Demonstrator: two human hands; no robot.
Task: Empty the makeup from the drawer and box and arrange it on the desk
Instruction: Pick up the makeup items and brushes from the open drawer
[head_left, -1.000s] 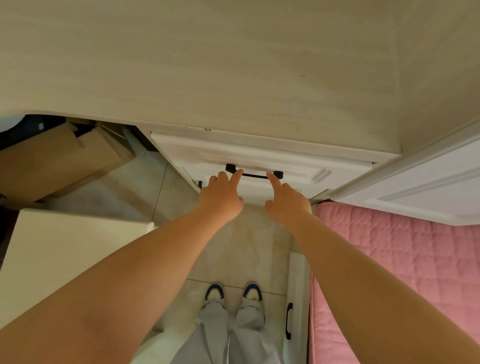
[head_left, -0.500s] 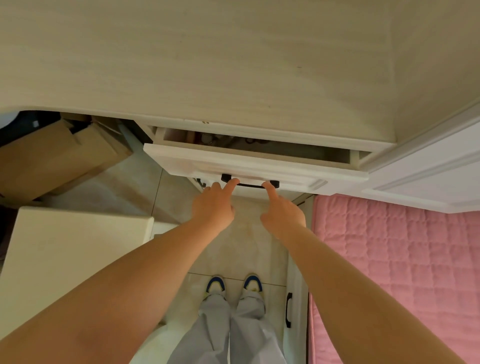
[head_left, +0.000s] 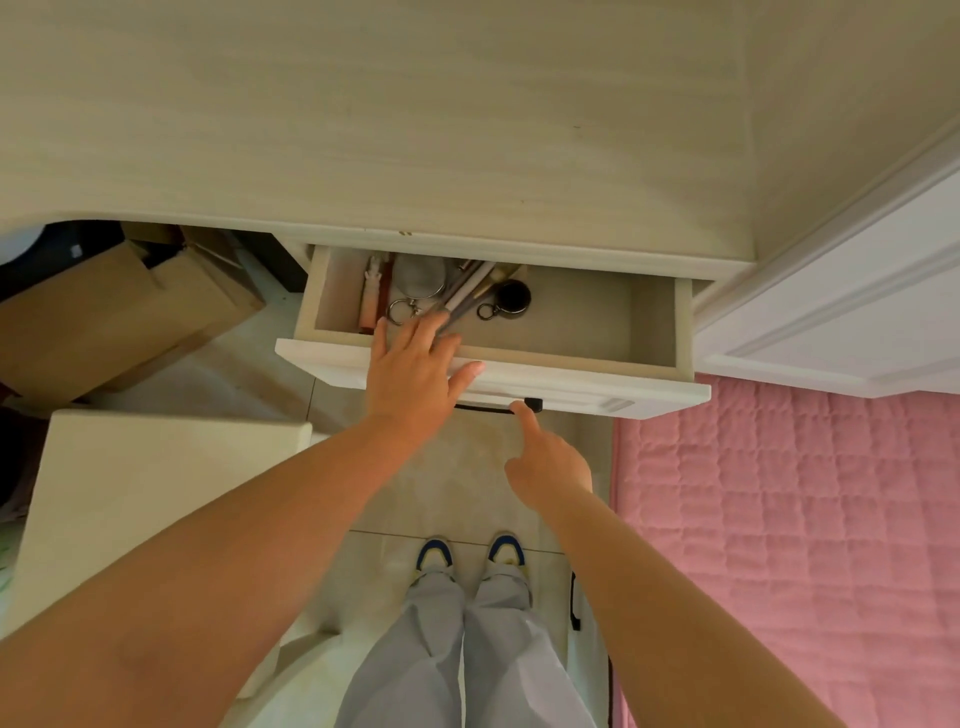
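The white drawer (head_left: 597, 387) under the pale wooden desk top (head_left: 415, 130) is pulled out. Inside on its left lie a round silver compact with a ring (head_left: 418, 283), a round black compact with a ring (head_left: 511, 297), several thin pencils or brushes (head_left: 467, 293) and a pinkish stick (head_left: 373, 296). My left hand (head_left: 410, 374) reaches over the drawer front, fingers spread and empty, its tips beside the pencils. My right hand (head_left: 550, 462) is lower, its index fingertip touching the right end of the black handle (head_left: 483, 409).
Brown cardboard boxes (head_left: 119, 312) stand under the desk at the left. A cream stool or box (head_left: 156, 478) is by my left arm. A pink quilted bed (head_left: 779, 519) and a white panel (head_left: 857, 312) are at the right. My feet stand on the tiled floor.
The drawer has slid out from shut to wide open. My left hand has left the handle and moved up into the drawer; my right finger stays at the handle.
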